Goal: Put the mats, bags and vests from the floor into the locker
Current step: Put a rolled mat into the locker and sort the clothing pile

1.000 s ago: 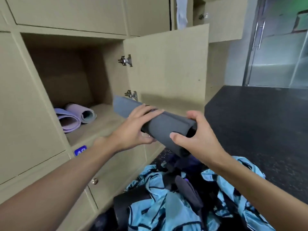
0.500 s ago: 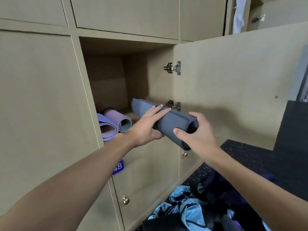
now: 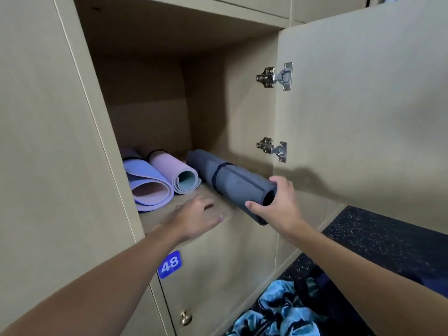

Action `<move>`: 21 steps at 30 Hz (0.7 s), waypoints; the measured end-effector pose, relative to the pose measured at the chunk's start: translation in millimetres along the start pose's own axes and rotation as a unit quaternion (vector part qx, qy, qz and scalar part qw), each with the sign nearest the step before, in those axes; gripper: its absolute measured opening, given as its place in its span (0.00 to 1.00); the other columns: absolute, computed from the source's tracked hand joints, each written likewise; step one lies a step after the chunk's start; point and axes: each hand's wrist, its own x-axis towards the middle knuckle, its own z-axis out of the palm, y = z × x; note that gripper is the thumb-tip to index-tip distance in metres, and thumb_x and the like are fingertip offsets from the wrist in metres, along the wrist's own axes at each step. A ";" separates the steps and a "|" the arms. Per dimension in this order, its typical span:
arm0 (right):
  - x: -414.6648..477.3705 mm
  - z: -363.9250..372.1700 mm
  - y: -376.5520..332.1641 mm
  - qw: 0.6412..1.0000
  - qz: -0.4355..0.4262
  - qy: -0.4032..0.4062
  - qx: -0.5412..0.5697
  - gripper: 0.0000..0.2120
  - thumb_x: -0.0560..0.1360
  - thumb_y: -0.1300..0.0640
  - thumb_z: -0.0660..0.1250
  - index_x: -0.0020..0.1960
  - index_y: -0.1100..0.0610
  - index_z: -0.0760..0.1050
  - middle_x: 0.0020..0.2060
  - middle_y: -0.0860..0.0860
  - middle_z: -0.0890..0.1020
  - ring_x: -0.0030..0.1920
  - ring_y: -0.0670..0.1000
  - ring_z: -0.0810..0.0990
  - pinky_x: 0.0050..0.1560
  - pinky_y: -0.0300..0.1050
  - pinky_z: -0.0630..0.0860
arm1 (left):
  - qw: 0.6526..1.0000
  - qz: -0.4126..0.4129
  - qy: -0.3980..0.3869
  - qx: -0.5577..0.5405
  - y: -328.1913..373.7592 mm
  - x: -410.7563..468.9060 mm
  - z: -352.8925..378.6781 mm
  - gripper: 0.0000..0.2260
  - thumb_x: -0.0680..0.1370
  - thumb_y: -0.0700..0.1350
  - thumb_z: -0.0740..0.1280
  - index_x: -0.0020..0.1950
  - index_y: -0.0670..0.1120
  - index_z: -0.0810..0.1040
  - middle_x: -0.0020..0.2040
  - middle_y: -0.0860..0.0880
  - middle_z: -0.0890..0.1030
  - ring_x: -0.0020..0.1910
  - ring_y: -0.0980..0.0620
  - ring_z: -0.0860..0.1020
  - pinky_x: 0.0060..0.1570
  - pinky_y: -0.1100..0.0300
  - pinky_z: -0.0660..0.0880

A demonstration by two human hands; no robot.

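Observation:
A rolled dark grey mat (image 3: 230, 179) lies mostly inside the open locker (image 3: 169, 88), its near end sticking out past the shelf edge. My right hand (image 3: 278, 204) grips that near end, thumb under and fingers over. My left hand (image 3: 196, 215) hovers with loose fingers over the shelf's front edge, holding nothing. Two more rolled mats lie at the left of the shelf: a lilac mat (image 3: 148, 185) and a pink mat (image 3: 177, 173) beside it.
The locker door (image 3: 363, 112) stands open to the right, hung on two metal hinges. Below is a closed locker numbered 48 (image 3: 170, 264) with a brass knob (image 3: 186, 317). Blue and black fabric (image 3: 283, 311) lies piled on the dark floor (image 3: 388, 238).
The grey mat has gone forward into the locker onto the shelf beside the pink mat. My left hand has let go of it and dropped to the shelf edge. The camera moved closer.

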 end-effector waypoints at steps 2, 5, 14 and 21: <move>17.9 13.7 6.9 1.000 -0.010 0.005 0.003 0.38 0.63 0.49 0.80 0.67 0.55 0.65 0.58 0.48 0.68 0.60 0.50 0.70 0.62 0.51 0.72 | 0.999 -0.006 0.002 0.052 -11.1 -3.2 7.9 0.36 0.67 0.72 0.55 0.70 0.56 0.73 0.71 0.57 0.72 0.70 0.55 0.70 0.69 0.55 0.65; 44.1 32.6 14.2 1.000 -0.028 0.004 0.014 0.35 0.63 0.48 0.80 0.65 0.55 0.69 0.57 0.47 0.73 0.58 0.50 0.73 0.58 0.47 0.73 | 0.998 0.000 0.039 0.047 -15.2 -4.2 12.9 0.33 0.68 0.71 0.57 0.69 0.58 0.75 0.71 0.58 0.71 0.71 0.57 0.68 0.71 0.56 0.62; 89.9 70.4 21.1 0.994 -0.056 -0.079 0.055 0.40 0.63 0.51 0.81 0.69 0.53 0.65 0.62 0.48 0.71 0.60 0.48 0.73 0.61 0.45 0.73 | 0.998 -0.002 0.058 0.026 -13.8 -2.8 11.7 0.31 0.67 0.71 0.60 0.65 0.58 0.78 0.67 0.62 0.75 0.67 0.61 0.70 0.70 0.56 0.63; 114.7 88.6 16.8 0.992 -0.059 -0.104 0.046 0.42 0.63 0.49 0.80 0.71 0.51 0.63 0.64 0.49 0.71 0.63 0.49 0.72 0.64 0.45 0.70 | 0.998 -0.001 0.058 0.032 -13.3 -4.1 9.8 0.26 0.72 0.68 0.67 0.66 0.59 0.77 0.68 0.62 0.73 0.69 0.63 0.66 0.70 0.58 0.60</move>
